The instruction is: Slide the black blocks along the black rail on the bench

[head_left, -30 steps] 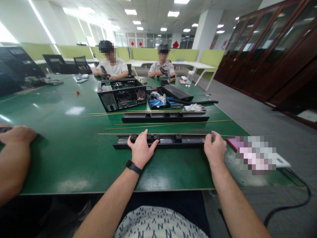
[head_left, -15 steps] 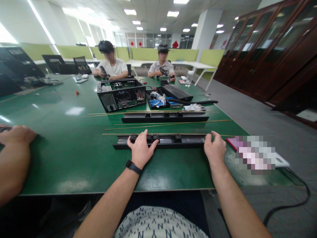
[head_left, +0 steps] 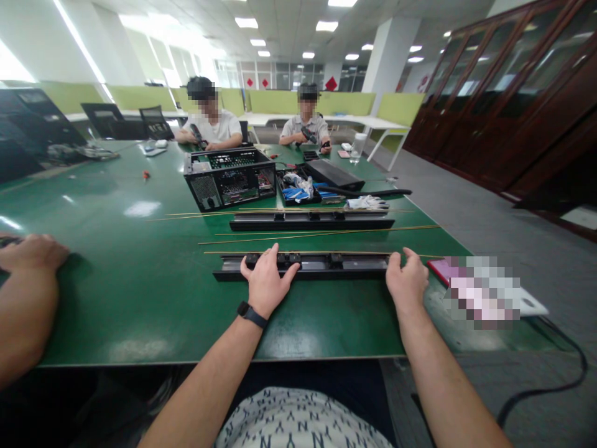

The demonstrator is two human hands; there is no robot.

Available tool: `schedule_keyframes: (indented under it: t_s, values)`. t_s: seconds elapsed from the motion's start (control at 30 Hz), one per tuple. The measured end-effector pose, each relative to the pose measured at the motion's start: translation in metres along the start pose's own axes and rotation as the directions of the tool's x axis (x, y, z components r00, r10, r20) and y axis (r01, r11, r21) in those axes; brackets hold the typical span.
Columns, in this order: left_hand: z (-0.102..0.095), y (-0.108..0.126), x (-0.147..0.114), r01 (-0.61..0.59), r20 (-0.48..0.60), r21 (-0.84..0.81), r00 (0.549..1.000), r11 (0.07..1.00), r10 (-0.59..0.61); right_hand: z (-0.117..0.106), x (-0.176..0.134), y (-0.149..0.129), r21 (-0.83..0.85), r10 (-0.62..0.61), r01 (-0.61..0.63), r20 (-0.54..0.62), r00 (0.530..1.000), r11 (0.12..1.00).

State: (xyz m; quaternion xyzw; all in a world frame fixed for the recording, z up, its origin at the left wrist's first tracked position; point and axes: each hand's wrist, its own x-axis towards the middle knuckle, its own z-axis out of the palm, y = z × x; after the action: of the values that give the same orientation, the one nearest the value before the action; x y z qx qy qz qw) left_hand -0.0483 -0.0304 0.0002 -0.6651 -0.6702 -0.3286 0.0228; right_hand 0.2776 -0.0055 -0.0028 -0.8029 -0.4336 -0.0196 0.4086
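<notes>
LH (head_left: 267, 281), RH (head_left: 408, 280) at blk rail (head_left: 340, 274)

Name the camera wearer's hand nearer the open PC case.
Left. The left hand is in front of the case; the right hand also in front, but farther right.

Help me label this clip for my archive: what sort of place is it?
Probably an open-plan office doubling as a workshop: light green partitions and white desks stand in the background, while a computer case with its insides showing sits on a large green table.
</notes>
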Motion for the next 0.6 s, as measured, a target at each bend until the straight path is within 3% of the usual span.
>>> schedule_keyframes:
  t_s: [0.23,0.47,0.6]
  values:
    - [-0.0017,0.0017,-0.0001,0.005,0.005,-0.006,1.000,1.000,-0.005,0.0009,-0.0020,0.0002,0.046,-0.077,0.073,0.087,0.993,0.996]
    - [0.0018,-0.0011,-0.0003,-0.003,-0.009,-0.015,1.000,1.000,0.002,0.0026,0.0007,0.0027,0.004,0.000,0.000,0.010,1.000,1.000]
    - [0.0023,-0.0017,-0.0004,-0.013,-0.018,-0.017,1.000,1.000,0.012,0.0032,0.0016,0.0051,0.033,-0.013,0.012,0.033,0.999,0.999]
